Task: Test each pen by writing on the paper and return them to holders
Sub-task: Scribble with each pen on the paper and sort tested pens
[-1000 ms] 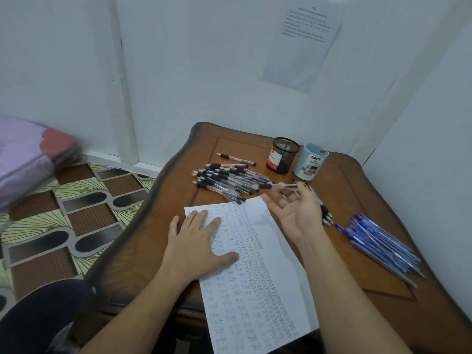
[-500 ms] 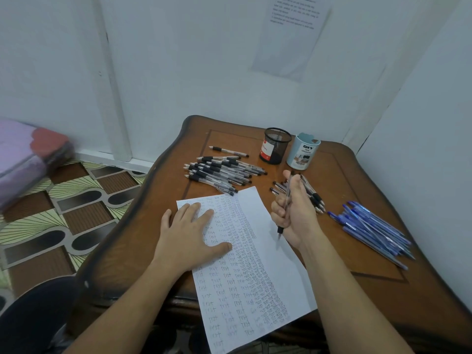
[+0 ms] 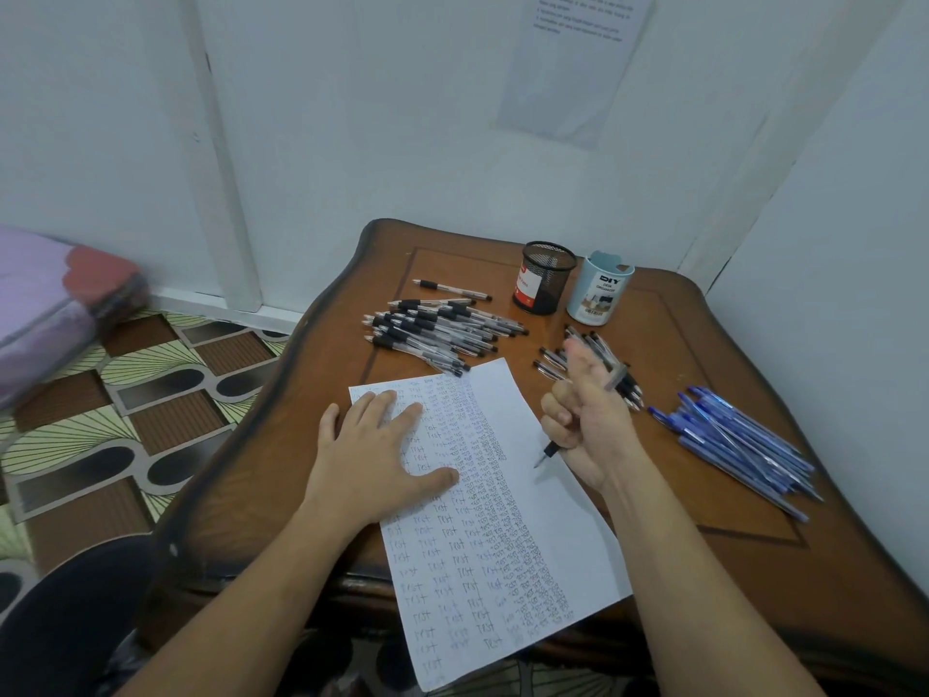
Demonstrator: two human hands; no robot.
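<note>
A white sheet of paper (image 3: 523, 500) covered with rows of handwritten words lies on the wooden table (image 3: 754, 560). My left hand (image 3: 374, 452) lies flat on the paper's upper left part. My right hand (image 3: 585, 420) grips a black pen (image 3: 548, 451) in a fist, thumb raised, with the tip pointing down just above the paper's right edge. A pile of black pens (image 3: 437, 329) lies behind the paper. A black mesh holder (image 3: 545, 276) and a light blue holder (image 3: 598, 289) stand at the back.
A few black pens (image 3: 553, 362) lie behind my right hand. A heap of blue pens (image 3: 739, 440) lies to the right. One black pen (image 3: 450, 289) lies apart near the mesh holder. Walls close the back and right; patterned floor is at the left.
My right hand took a black pen from near the pile, closed into a fist round it and brought it down toward the paper's right edge. My left hand stayed flat on the paper.
</note>
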